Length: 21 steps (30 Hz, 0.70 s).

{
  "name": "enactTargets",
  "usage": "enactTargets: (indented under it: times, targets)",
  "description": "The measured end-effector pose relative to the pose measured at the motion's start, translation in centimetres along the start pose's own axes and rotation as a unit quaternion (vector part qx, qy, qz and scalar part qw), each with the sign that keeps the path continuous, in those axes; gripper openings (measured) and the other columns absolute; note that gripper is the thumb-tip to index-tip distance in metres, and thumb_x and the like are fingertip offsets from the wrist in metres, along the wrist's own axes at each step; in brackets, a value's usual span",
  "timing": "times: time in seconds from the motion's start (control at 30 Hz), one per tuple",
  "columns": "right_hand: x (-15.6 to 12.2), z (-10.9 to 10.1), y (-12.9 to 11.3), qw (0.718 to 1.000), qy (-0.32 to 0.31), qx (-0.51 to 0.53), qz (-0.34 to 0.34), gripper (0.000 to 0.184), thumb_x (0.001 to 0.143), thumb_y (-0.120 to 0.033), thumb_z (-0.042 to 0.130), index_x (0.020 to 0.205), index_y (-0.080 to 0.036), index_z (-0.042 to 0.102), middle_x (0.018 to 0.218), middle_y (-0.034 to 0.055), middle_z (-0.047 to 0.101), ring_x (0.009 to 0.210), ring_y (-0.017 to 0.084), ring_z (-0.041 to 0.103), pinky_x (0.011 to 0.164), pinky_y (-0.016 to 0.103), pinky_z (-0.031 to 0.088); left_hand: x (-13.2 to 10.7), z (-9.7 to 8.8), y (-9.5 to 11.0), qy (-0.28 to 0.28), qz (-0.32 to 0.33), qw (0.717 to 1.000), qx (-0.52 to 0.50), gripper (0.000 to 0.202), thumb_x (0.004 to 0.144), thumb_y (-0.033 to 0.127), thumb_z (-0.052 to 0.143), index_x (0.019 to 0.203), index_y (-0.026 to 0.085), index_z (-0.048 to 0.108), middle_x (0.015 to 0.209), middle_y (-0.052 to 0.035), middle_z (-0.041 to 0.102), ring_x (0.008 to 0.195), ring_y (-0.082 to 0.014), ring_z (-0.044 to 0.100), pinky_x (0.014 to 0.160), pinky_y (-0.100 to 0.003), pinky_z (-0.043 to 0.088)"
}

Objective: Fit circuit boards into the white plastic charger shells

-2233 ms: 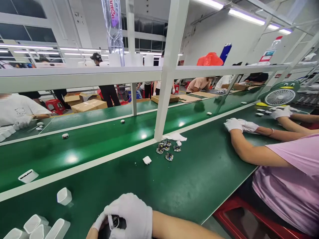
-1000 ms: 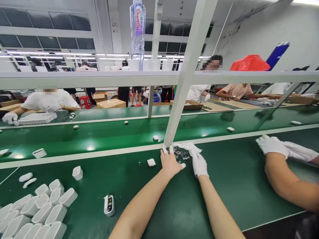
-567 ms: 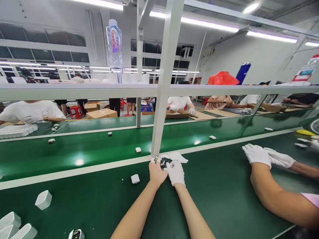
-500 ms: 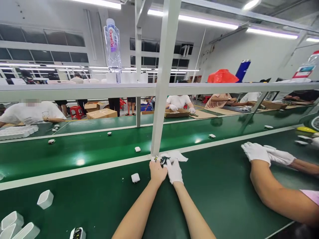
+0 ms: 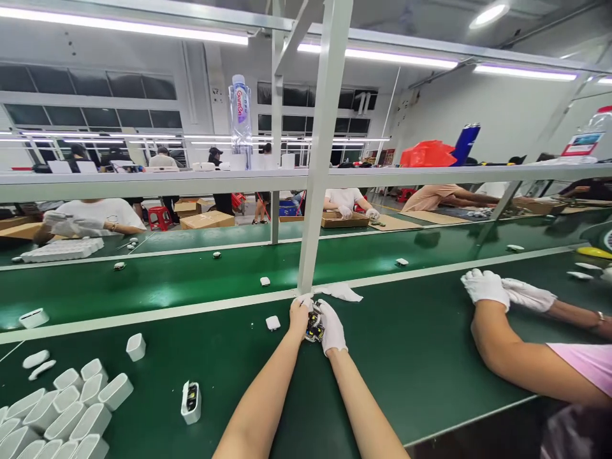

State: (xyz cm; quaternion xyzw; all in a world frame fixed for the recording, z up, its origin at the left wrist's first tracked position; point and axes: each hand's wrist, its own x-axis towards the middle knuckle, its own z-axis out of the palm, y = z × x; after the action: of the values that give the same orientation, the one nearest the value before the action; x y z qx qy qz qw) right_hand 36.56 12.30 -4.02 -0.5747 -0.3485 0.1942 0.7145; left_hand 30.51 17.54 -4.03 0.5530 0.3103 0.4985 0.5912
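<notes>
Both my arms stretch forward over the green work surface (image 5: 406,363). My bare left hand (image 5: 298,318) and my white-gloved right hand (image 5: 332,326) are cupped together round a small heap of dark circuit boards (image 5: 314,327). The fingers of both hands curl in against the boards. A white cloth (image 5: 342,293) lies just beyond them, by the white frame post (image 5: 315,191). A small white cap (image 5: 272,322) lies left of my left hand. A white case with a board inside (image 5: 192,401) lies nearer me on the left.
Several empty white plastic shells (image 5: 62,414) are heaped at the lower left. A co-worker's gloved hands (image 5: 502,292) rest on the surface at right. A green conveyor belt (image 5: 191,280) carries small white parts. Other people sit across it.
My hands have drawn the heap of boards back toward me, away from the post and the white cloth. The camera has tilted down, bringing the white shells into view.
</notes>
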Motion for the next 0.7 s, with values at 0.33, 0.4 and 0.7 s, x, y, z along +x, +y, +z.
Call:
enactTargets:
  times: [0.33,0.4,0.7]
  targets:
    - [-7.9,2.3,-0.9,0.993,-0.025,0.009,0.114,0.032,0.099,-0.041,0.052,0.113,-0.013,0.058,0.104,0.0069,0.063,0.085,0.018,0.064,0.076,0.036,0.055,-5.4,-4.4,4.6,-0.003,-0.159,0.981,-0.114,0.028,0.092,0.033,0.056,0.115,0.015,0.058,0.114,-0.0080,0.061,0.096,-0.0195,0.062,0.082,-0.039,0.054]
    - [-8.9,3.8,-1.8,0.991,-0.069,0.006,0.115,0.036,0.098,-0.044,0.051,0.117,-0.014,0.057,0.108,0.0083,0.062,0.089,0.020,0.063,0.078,0.038,0.055,-6.2,-6.6,6.2,0.029,-0.172,0.975,-0.139,0.028,0.092,0.033,0.057,0.112,0.014,0.059,0.109,-0.0070,0.062,0.092,-0.0184,0.063,0.079,-0.038,0.055]
    - [-14.9,18.6,-6.5,0.961,-0.270,0.049,0.042,0.059,0.090,-0.057,0.034,0.138,-0.023,0.045,0.133,0.0145,0.053,0.114,0.037,0.057,0.082,0.052,0.056,-12.6,-22.8,16.4,0.218,0.017,0.941,-0.259,0.019,0.067,0.011,0.058,0.081,0.013,0.071,0.067,-0.0019,0.065,0.065,-0.0132,0.060,0.067,-0.025,0.049]
